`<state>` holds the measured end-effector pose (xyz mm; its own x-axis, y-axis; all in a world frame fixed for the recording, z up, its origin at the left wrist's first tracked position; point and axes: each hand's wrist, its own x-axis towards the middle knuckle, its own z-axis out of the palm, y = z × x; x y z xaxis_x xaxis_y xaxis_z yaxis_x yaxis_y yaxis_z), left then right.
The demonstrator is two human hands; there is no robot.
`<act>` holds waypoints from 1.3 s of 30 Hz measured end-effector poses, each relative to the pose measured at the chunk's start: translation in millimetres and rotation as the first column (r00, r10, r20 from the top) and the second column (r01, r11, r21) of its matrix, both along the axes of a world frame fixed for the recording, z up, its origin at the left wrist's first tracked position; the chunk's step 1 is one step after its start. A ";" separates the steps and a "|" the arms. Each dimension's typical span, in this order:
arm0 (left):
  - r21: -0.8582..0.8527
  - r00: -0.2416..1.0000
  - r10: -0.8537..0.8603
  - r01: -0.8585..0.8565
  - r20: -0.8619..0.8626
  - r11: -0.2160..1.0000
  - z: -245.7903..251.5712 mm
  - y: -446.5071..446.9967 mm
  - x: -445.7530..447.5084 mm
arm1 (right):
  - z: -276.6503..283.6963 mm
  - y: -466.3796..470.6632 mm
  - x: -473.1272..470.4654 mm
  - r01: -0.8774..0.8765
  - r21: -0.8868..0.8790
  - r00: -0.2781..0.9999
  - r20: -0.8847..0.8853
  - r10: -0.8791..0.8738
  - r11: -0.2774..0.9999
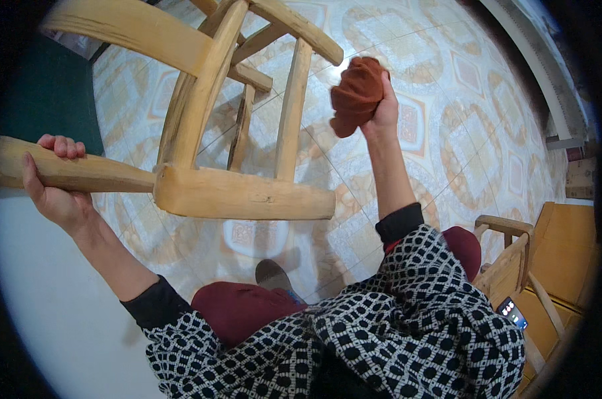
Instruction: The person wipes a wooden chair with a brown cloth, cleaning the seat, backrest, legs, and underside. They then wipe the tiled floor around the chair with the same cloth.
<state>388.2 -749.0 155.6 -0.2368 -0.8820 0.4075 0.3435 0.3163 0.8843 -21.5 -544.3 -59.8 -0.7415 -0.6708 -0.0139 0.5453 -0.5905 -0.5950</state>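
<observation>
My left hand [59, 179] grips a thick rounded leg or post of a pale wooden chair [246, 194] at the left of the view. The chair is tilted, with its rails and slats spread across the upper left. Raised to the right of the chair, my right hand [383, 107] clutches a bunched reddish-brown cloth [358, 92]. The cloth is apart from the wood, close to the end of an upper rail. Some of my right fingers are hidden behind the cloth.
Patterned tiles cover the floor [331, 199]. A second wooden chair [510, 249] stands at lower right, with a phone [512, 313] near it and an orange-brown cabinet [565, 249] behind. Cardboard boxes [580, 177] are at far right. A dark green surface [47, 95] lies at upper left.
</observation>
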 end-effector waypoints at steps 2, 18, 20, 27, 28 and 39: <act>0.013 0.999 -0.042 0.042 -0.016 0.999 1.5 -1.4 1.3 | 35.8 9.0 50.7 0.025 0.103 0.987 -0.160 -0.008 0.994; -0.081 0.995 -0.033 0.041 0.097 0.996 0.6 0.4 18.8 | 28.6 -36.9 74.8 -0.270 0.138 -0.400 -0.916 0.020 0.953; -0.058 0.990 -0.110 0.115 0.090 0.992 2.9 0.5 18.5 | 22.7 -48.3 56.3 -0.227 0.150 -0.403 -0.914 0.048 0.962; -0.048 0.987 -0.142 0.145 0.071 0.988 1.8 -4.7 24.2 | 42.8 -115.7 -19.7 0.158 -0.017 -0.612 -0.787 0.084 0.987; -0.057 0.987 -0.128 0.134 0.100 0.989 1.4 -4.1 24.9 | 48.6 -124.2 -28.7 0.219 0.040 -0.561 -0.812 0.159 0.975; -0.062 0.998 0.032 -0.029 0.053 0.998 -3.1 -2.2 -7.4 | 17.3 -87.1 41.7 0.432 -0.027 -0.229 -0.970 0.081 0.901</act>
